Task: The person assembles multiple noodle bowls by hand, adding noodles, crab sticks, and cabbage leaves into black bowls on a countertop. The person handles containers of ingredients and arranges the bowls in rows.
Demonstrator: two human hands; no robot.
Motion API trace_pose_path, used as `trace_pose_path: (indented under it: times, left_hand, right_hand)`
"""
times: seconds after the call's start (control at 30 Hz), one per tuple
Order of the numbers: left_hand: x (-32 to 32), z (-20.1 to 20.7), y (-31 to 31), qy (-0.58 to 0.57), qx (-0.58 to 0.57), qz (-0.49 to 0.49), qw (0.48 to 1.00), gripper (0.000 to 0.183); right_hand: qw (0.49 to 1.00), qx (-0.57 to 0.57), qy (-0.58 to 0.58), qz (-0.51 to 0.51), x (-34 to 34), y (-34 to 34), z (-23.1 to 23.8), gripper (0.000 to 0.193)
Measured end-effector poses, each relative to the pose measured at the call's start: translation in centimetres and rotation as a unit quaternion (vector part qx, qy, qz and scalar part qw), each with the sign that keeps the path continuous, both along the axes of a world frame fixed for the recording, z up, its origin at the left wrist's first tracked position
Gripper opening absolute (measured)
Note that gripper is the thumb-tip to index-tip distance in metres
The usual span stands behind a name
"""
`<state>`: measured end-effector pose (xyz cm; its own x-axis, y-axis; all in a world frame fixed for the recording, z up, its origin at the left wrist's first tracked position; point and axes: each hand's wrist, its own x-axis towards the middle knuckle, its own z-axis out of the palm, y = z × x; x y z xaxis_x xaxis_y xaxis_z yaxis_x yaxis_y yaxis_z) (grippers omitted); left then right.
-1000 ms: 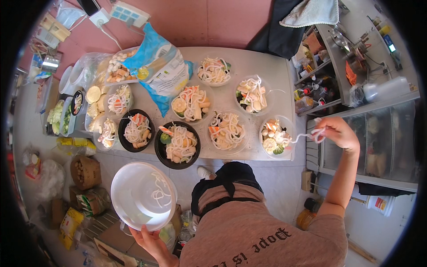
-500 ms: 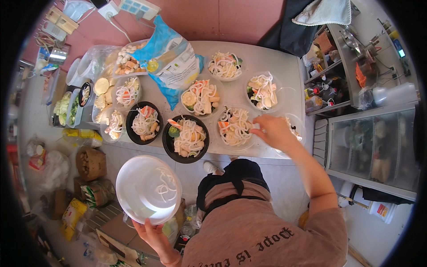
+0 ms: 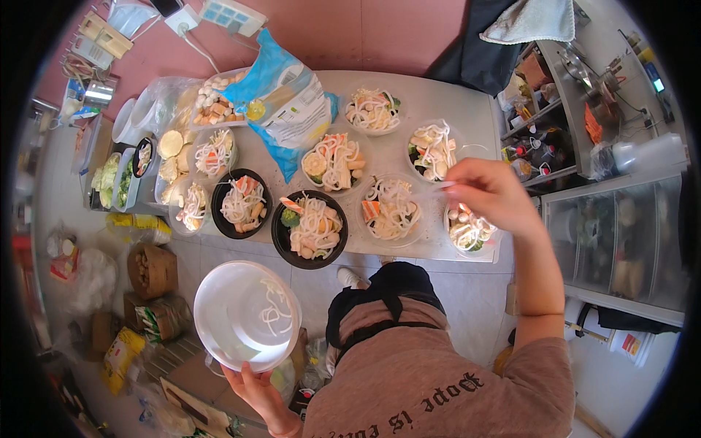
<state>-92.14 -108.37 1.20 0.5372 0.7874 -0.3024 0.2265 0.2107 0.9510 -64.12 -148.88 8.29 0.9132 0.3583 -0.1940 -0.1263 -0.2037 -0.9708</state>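
My left hand (image 3: 255, 390) grips the rim of a large white bowl (image 3: 212, 314), tilted beside the table. A few thick white noodles (image 3: 277, 314) cling to its inner wall. Over the table's right end, my right hand (image 3: 489, 193) pinches a pale noodle strand (image 3: 438, 187), partly blurred. Below that hand stands a clear bowl of noodles and broccoli (image 3: 471, 230), partly covered by it. Left of it is another clear bowl with noodles and a crab stick (image 3: 391, 210). Two black bowls, one with noodles and broccoli (image 3: 310, 230), the other with noodles (image 3: 242, 204), sit farther left.
Several more filled clear bowls stand on the metal table (image 3: 431, 84). A blue and white plastic bag (image 3: 288, 109) lies at the back, near a tray of cut pieces (image 3: 219, 102). Lettuce (image 3: 106, 179) fills a container at far left. A glass-topped freezer (image 3: 613, 233) is at right.
My right hand has lifted and moved right, from the clear bowl with the crab stick to above the bowl at the right end. The left hand still holds the white bowl.
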Motion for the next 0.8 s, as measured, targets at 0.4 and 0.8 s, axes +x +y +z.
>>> trace_pose_path:
  times: [0.4, 0.8]
  left_hand:
    - [0.7, 0.3, -0.2, -0.003, -0.006, -0.026, 1.0, 0.061]
    - [1.5, 1.3, -2.2, 0.016, 0.034, -0.078, 0.996, 0.073]
  right_hand:
    - [0.99, -0.111, 0.061, -0.063, -3.9, -9.9, -2.1, 0.007]
    - [0.888, -0.044, -0.338, 0.31, -6.0, 16.6, -5.4, 0.034]
